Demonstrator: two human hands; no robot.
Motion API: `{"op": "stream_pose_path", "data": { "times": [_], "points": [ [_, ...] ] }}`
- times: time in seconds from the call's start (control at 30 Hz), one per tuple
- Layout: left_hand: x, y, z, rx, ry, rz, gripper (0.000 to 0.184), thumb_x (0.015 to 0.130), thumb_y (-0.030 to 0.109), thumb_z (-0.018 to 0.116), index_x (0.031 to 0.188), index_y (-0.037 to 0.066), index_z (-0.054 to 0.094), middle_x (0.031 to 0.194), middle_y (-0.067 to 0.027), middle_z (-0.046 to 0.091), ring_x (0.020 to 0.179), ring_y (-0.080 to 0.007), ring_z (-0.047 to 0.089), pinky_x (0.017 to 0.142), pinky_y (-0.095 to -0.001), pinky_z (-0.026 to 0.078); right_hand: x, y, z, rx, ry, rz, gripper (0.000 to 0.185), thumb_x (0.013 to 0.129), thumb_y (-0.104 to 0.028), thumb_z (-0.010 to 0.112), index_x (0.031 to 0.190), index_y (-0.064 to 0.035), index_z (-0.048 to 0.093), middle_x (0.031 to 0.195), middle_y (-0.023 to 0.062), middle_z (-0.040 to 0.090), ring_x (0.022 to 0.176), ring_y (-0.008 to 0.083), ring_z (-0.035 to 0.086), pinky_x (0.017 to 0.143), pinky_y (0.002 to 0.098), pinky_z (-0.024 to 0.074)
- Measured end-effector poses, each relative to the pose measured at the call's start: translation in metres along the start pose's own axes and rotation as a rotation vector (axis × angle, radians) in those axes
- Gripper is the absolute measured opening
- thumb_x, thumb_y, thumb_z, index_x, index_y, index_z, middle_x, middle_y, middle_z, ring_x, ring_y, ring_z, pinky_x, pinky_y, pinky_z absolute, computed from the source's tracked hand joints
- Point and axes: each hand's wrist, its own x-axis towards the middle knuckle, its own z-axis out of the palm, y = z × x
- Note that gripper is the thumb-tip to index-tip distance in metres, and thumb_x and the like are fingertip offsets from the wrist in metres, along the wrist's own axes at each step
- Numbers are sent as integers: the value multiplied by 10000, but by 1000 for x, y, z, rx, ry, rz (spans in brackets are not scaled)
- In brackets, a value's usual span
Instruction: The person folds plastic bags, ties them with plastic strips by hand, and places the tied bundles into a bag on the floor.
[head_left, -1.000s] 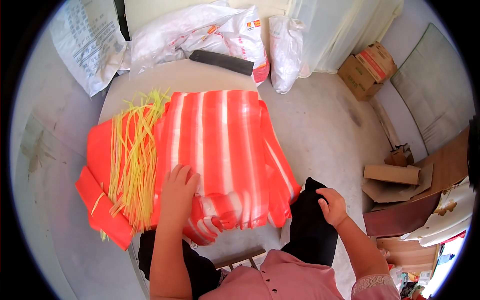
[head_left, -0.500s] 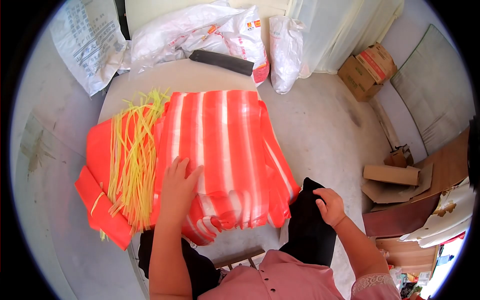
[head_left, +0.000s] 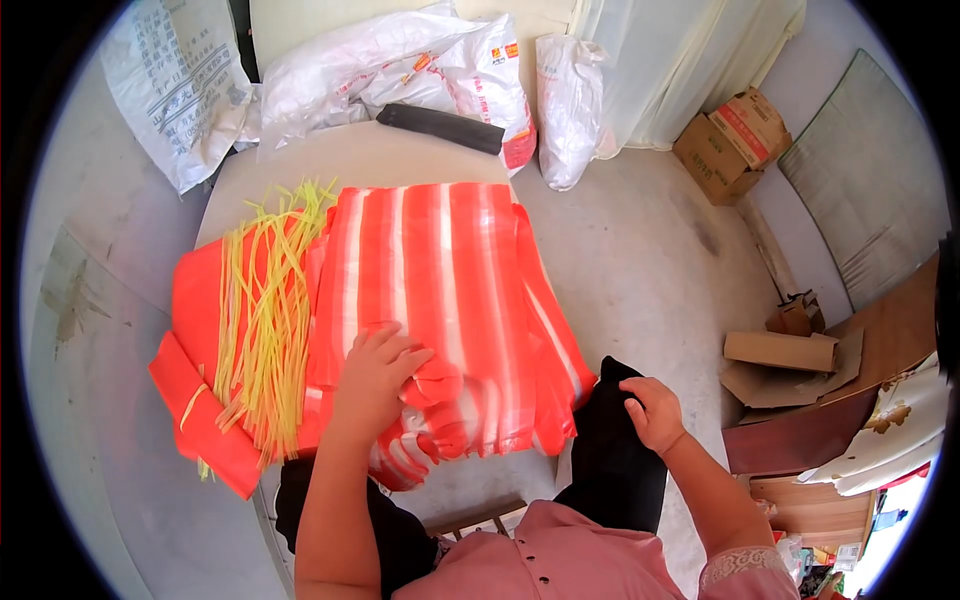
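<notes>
Red-and-white striped plastic sheets (head_left: 430, 260) lie stacked on the table. My left hand (head_left: 378, 378) rests on their near left part, its fingers bent together against the bunched plastic by the fingertips. Whether it grips a fold is too small to tell. To the left, a bundle of yellow strips (head_left: 265, 330) lies over plain red plastic (head_left: 198, 290), with a tied red roll (head_left: 205, 415) at the near left corner. My right hand (head_left: 655, 415) rests on the knee of my black trousers (head_left: 615, 450), fingers curled loosely and thumb apart, with nothing in it.
A dark roll (head_left: 440, 128) lies at the far side of the table (head_left: 300, 160), before white sacks (head_left: 400, 60). Another white sack (head_left: 570, 110) stands on the floor. Cardboard boxes (head_left: 725, 150) are at the far right, and flattened cardboard (head_left: 780, 350) lies nearer.
My left hand has moved slightly right and nearer to me over the striped plastic, its fingers bending, and the plastic beside it has bunched up. My right hand stays on the knee.
</notes>
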Motion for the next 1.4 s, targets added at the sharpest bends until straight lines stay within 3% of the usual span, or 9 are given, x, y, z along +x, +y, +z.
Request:
{"op": "stream_pose_path", "data": {
  "times": [0.23, 0.63, 0.73, 0.83, 0.93, 1.13, 1.23, 1.33, 1.4],
  "points": [
    [-5, 8, -2, -244, 25, -83, 481, 627, -86, 745, 1087, 52, 766, 1121, -113, 751, 1106, -337, 692, 923, -422, 584, -2, 4, 0, 4, 5, 12, 226, 935, -175, 666, 1135, -82, 718, 1137, 143, 727, 1051, 384, 673, 905, 451, 554],
    [-1, 35, 26, -226, 167, -154, 353, 702, -34, 757, 1049, 31, 750, 1104, -141, 758, 1079, -350, 708, 927, -439, 583, -1, -1, 0, -1, -16, 49, 210, 942, -178, 662, 1123, -89, 722, 1149, 126, 730, 1070, 370, 673, 927, 448, 550],
    [2, 35, 17, -168, -95, 11, 355, 727, -8, 804, 1077, 23, 760, 1133, -131, 759, 1126, -338, 701, 958, -415, 584, 0, -2, 0, -3, -22, 57, 205, 941, -174, 663, 1117, -87, 723, 1147, 124, 732, 1070, 368, 673, 926, 446, 551],
    [-2, 30, 11, -225, -124, -21, 329, 750, 41, 829, 1071, 25, 759, 1132, -120, 759, 1154, -329, 691, 986, -427, 567, 0, 0, 0, 0, -14, 36, 199, 939, -167, 665, 1111, -86, 722, 1142, 122, 732, 1066, 367, 673, 920, 444, 552],
    [-11, 18, 4, -364, -5, -21, 264, 810, 90, 800, 1061, 29, 749, 1108, -134, 751, 1101, -335, 693, 934, -438, 572, 3, -1, 0, 2, -10, 22, 194, 939, -164, 667, 1106, -82, 721, 1139, 124, 732, 1060, 368, 674, 915, 444, 553],
    [-40, 1, -19, -215, 241, -387, 203, 919, 79, 696, 1108, 25, 742, 1169, -151, 735, 1094, -357, 686, 913, -419, 567, 6, -6, 3, 9, -13, 27, 193, 937, -170, 676, 1100, -77, 721, 1141, 130, 732, 1060, 369, 675, 921, 445, 553],
    [-58, -20, -27, -61, 266, -437, 263, 946, 56, 652, 1199, 17, 713, 1210, -168, 716, 1104, -338, 689, 899, -395, 569, 8, -13, 4, 4, -24, 49, 196, 933, -170, 683, 1099, -73, 721, 1142, 131, 732, 1065, 370, 674, 928, 446, 552],
    [-70, -20, -35, -339, 195, -737, 299, 1006, 38, 613, 1298, 12, 664, 1216, -114, 726, 1098, -211, 676, 966, -329, 521, 11, -15, 8, 2, -29, 50, 199, 927, -167, 691, 1097, -67, 721, 1142, 131, 733, 1070, 370, 673, 935, 447, 551],
    [-82, -29, -26, -462, 218, -732, 302, 1027, 55, 600, 1320, 9, 654, 1215, -97, 723, 1097, -172, 663, 964, -304, 512, 12, -19, 10, 4, -32, 43, 200, 926, -166, 694, 1096, -64, 721, 1142, 132, 733, 1073, 369, 673, 938, 447, 550]
  ]
}}
